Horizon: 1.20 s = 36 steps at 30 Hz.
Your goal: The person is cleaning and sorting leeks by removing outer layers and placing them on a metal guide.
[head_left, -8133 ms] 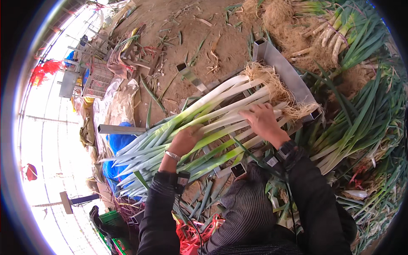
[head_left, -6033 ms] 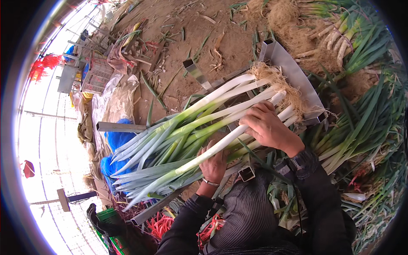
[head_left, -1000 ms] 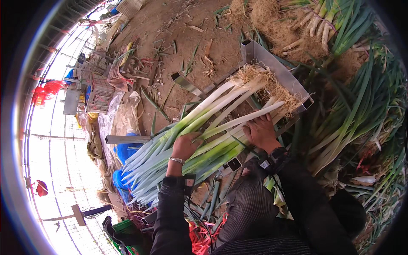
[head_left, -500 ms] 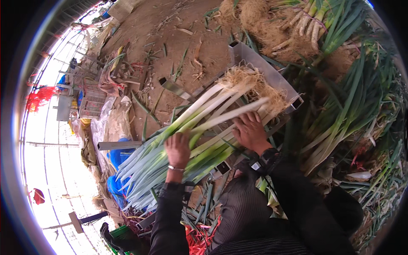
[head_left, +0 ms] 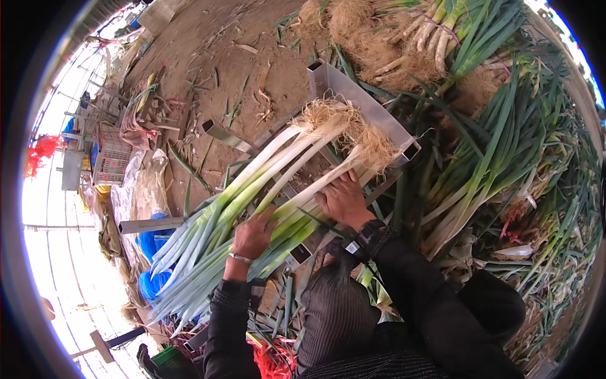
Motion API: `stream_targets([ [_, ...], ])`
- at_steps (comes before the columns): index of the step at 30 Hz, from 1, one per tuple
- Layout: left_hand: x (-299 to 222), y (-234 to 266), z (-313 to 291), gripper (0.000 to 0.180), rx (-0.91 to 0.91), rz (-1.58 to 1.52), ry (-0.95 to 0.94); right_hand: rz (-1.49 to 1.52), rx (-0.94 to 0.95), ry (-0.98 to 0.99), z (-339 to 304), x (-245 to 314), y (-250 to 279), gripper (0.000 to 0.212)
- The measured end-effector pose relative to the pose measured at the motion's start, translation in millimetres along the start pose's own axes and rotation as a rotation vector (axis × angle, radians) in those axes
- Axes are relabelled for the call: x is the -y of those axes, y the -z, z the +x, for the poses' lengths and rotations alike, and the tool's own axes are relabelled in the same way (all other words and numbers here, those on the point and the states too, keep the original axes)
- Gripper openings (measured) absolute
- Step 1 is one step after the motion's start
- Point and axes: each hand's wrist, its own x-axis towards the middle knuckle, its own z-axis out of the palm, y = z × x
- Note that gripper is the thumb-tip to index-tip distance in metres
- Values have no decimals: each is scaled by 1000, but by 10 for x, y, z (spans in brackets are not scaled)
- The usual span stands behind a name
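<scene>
Long leeks (head_left: 252,180) with white stalks and blue-green leaves lie side by side across a metal frame. Their roots (head_left: 372,148) point to a grey metal end plate (head_left: 360,95) at the far right. My left hand (head_left: 254,234), a band at its wrist, has its fingers curled on the leeks where white turns to green. Farther right, my right hand (head_left: 344,201) is closed around a white stalk near the roots. Both palms face down, so the undersides of my fingers are hidden.
Tied leeks (head_left: 448,38) with shaggy roots lie at the far right, and a heap of loose leeks (head_left: 492,151) along the right. Metal bars (head_left: 151,225) stick out leftward. Blue plastic (head_left: 151,284), red strands (head_left: 274,357) and a crate (head_left: 110,158) are at the left and near side.
A leek stalk that lay slanting across the others now rests in line with the near ones. My left hand has slid toward the near leeks, and the whole view has shifted.
</scene>
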Motion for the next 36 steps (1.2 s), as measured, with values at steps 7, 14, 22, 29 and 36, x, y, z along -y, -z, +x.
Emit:
stream_targets([
  [7,145,-73,135,42,20,-40,149,36,82,-34,43,17,63,36],
  [14,146,-22,215,46,186,-71,156,89,12,-45,47,35,83,49],
  [22,85,-153,105,40,-26,58,83,147,1,-12,186,-32,119,41],
  [29,123,-224,85,38,-33,54,93,-65,25,93,571,-414,249,15],
  [36,127,-211,83,38,-41,39,71,-91,198,246,776,-494,281,10],
])
